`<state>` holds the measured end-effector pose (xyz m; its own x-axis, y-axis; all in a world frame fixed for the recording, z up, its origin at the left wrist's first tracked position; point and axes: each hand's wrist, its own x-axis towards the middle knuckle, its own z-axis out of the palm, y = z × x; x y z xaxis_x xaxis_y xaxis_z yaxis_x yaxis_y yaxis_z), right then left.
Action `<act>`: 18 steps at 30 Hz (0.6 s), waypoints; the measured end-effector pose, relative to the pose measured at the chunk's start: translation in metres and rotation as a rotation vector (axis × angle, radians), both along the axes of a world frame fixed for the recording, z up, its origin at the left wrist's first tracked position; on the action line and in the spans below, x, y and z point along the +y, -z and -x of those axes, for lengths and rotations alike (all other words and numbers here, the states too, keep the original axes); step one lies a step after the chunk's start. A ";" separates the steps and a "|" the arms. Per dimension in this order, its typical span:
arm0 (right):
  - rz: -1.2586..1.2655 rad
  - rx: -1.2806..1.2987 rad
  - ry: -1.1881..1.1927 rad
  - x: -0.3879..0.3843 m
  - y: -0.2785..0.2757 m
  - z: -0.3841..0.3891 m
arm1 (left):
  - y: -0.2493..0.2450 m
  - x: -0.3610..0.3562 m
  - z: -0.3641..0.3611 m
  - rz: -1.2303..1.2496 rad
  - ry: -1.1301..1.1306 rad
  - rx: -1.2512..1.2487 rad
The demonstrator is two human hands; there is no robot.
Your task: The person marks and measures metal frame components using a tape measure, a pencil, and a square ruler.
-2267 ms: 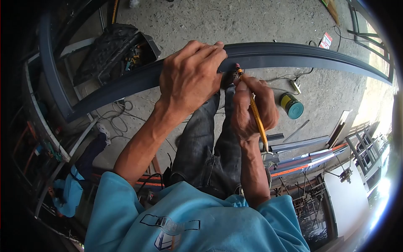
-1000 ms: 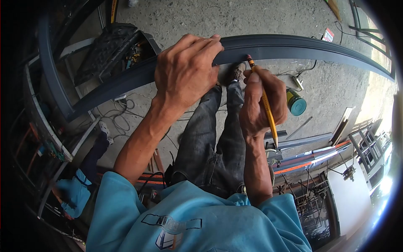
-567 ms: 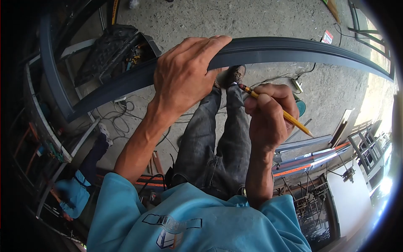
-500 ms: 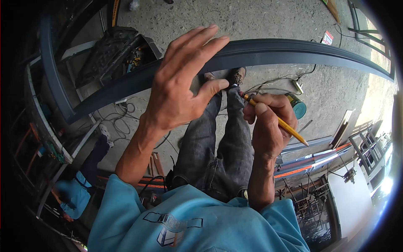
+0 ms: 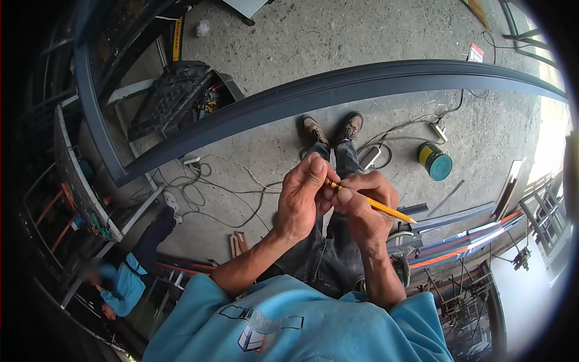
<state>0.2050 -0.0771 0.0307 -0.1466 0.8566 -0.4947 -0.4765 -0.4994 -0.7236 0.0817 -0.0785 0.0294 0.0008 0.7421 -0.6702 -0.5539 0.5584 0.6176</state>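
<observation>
A: Your hands?

B: Right hand (image 5: 369, 218) grasps the pencil (image 5: 387, 209) along its shaft; left hand (image 5: 297, 200) closes its fingertips around the blunt end. Pencil slants between them, sharpened tip to your right.

A: Why so?

B: Probably your right steadies it while your left works that end; fingers hide the detail. Bar (image 5: 362, 87) spans beyond, touching neither hand, likely leaving both for the pencil.

A: Writing?

B: Shirt (image 5: 362, 329) print: creased, can't read it. Yellow strip (image 5: 177, 40): dark lettering, too small. Red-and-white label (image 5: 475, 53): illegible. No brand confirmed.
</observation>
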 end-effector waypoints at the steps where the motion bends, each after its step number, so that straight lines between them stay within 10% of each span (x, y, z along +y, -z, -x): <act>1: -0.001 0.007 -0.008 0.006 -0.002 -0.003 | -0.002 0.002 -0.004 0.112 -0.043 -0.130; 9: -0.416 -0.512 0.062 0.044 0.007 -0.018 | -0.041 0.008 -0.036 -0.180 -0.057 0.363; 11: -0.767 -0.879 -0.100 0.061 0.014 -0.028 | -0.078 0.016 -0.012 -0.611 0.566 0.432; 16: -0.700 -0.804 0.088 0.082 0.019 -0.012 | -0.118 0.001 -0.057 -1.027 0.379 0.455; 18: -0.689 -0.880 0.058 0.080 0.019 -0.004 | -0.142 0.020 -0.041 -0.870 0.653 0.071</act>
<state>0.2087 0.0032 0.0118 0.0696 0.9818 0.1767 0.3282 0.1448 -0.9335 0.1222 -0.0588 0.1712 0.5491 0.8328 0.0704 -0.2571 0.0882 0.9624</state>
